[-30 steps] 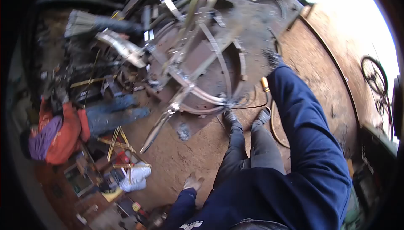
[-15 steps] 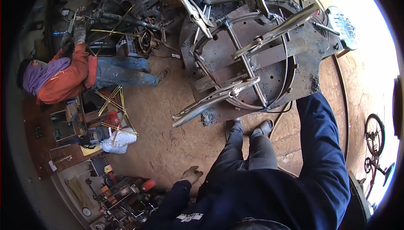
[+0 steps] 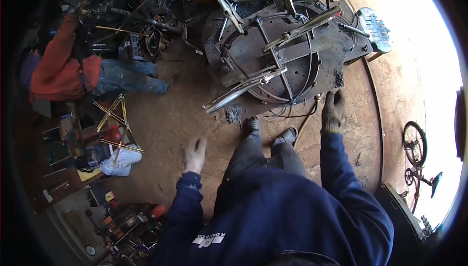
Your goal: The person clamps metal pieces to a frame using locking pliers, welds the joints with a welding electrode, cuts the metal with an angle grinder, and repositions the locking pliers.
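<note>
My left hand point(image 3: 195, 155), slightly blurred, hangs over the floor left of my legs with its fingers apart and nothing visible in them. My gloved right hand point(image 3: 334, 113) is just below the near right corner of a steel plate table point(image 3: 335, 54), fingers apart; whether it touches the edge I cannot tell. On the plate lies a round bar frame point(image 3: 316, 73) with crossbars. Locking pliers clamp it: one pair point(image 3: 246, 88) at the near left, another point(image 3: 303, 29) at the right, others point(image 3: 222, 5) at the far side.
A hose point(image 3: 306, 124) runs on the floor beside my right foot. At left, a person in an orange top point(image 3: 66, 66) works at a cluttered bench. Star-shaped stick frames point(image 3: 111, 112) stand near a white bag point(image 3: 121, 160). A bicycle point(image 3: 415, 144) is at right.
My right hand has come into view from the table's near corner, lower down. My left hand has risen and moved left. The view has shifted, and the other person's arm reaches higher.
</note>
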`<state>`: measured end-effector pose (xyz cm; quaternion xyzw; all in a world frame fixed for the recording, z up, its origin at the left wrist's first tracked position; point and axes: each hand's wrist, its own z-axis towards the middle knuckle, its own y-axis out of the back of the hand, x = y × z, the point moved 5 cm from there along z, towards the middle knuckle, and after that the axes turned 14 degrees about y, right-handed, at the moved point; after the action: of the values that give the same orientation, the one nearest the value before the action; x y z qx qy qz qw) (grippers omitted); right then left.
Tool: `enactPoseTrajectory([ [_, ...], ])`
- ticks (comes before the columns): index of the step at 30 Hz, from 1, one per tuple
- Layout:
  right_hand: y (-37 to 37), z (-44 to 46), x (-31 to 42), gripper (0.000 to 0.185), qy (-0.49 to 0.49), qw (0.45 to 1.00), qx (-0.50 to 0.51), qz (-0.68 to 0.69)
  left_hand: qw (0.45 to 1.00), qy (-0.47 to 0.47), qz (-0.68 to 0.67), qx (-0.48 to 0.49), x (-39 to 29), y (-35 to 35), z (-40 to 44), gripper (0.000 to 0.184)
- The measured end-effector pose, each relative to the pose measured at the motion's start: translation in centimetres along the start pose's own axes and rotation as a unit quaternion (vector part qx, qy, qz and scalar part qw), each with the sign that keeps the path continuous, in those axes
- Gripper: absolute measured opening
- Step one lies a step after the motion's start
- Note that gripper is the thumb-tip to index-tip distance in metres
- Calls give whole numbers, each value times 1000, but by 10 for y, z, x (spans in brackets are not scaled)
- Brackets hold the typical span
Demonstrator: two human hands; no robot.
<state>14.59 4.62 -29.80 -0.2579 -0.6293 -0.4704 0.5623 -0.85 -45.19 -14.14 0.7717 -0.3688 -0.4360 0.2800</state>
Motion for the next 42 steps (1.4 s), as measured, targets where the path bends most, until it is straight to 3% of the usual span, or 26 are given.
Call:
enactPoseTrajectory([
  [1, 12, -28, 40, 61, -3, 997, -21, -70, 997, -4, -75, -21, -37, 5, 6, 26],
  [2, 15, -46, 62, 56, -18, 998, 17, -65, 994, -20, -110, 14, -72, 8, 14, 25],
  [5, 8, -82, 109, 65, 48, 998, 16, 23, 968, -107, -203, 105, -178, 13, 23, 26],
  [7, 1, -84, 162, 70, 69, 996, 47, 18, 935, -115, -242, 232, -206, -10, 50, 27],
  [8, -8, -81, 186, 74, 106, 993, 55, 13, 930, -120, -240, 251, -219, -16, 55, 27],
  [10, -26, -76, 223, 79, 137, 989, 49, -12, 893, -6, -283, 351, -239, -30, 56, 28],
  [13, -54, -75, 256, 88, 156, 985, 12, -67, 841, 74, -317, 431, -253, -30, 55, 30],
  [17, -79, -77, 267, 96, 169, 972, 9, -164, 837, 55, -262, 477, -257, -45, 69, 34],
  [24, -92, -71, 270, 97, 140, 978, -21, -154, 825, 78, -171, 532, -266, -45, 71, 31],
  [26, -96, -72, 272, 97, 128, 986, -46, -98, 825, 95, -173, 529, -274, -35, 65, 31],
  [34, -96, -72, 264, 96, 152, 979, -57, -124, 811, 102, -182, 546, -269, -47, 68, 30],
  [36, -96, -73, 264, 95, 137, 982, -58, -116, 826, 100, -170, 529, -267, -49, 69, 39],
  [42, -91, -83, 288, 92, 142, 928, -53, -339, 858, 124, -125, 483, -257, -58, 74, 50],
])
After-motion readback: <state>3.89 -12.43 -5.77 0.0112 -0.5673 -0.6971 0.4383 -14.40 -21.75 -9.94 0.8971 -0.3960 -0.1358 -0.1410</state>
